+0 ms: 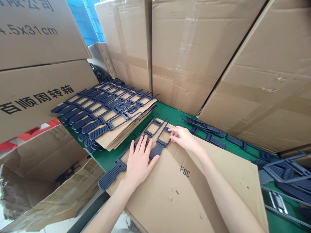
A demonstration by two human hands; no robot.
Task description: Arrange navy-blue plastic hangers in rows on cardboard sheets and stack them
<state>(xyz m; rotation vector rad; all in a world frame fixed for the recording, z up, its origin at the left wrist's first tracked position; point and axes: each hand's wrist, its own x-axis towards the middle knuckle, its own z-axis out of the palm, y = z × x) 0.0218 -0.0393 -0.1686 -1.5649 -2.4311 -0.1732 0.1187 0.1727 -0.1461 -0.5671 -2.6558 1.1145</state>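
Note:
On a cardboard sheet [209, 181] marked "FSC" lie a few dark blue plastic frames with ribbed paddle ends. My left hand [139, 160] rests flat with fingers spread, partly covering them. One frame [111, 178] sticks out to its left, its ribbed end past the sheet's edge. My right hand [182, 137] has thumb and forefinger closed at the side of another plastic frame [159, 145], which lies flat just right of my left fingers. What is under my left palm is hidden.
A stack of cardboard sheets [114, 140] bearing rows of similar frames stands back left on the green table [167, 111]. More loose frames [286, 171] lie along the right. Large cartons [194, 58] wall the back; an open box [63, 187] stands lower left.

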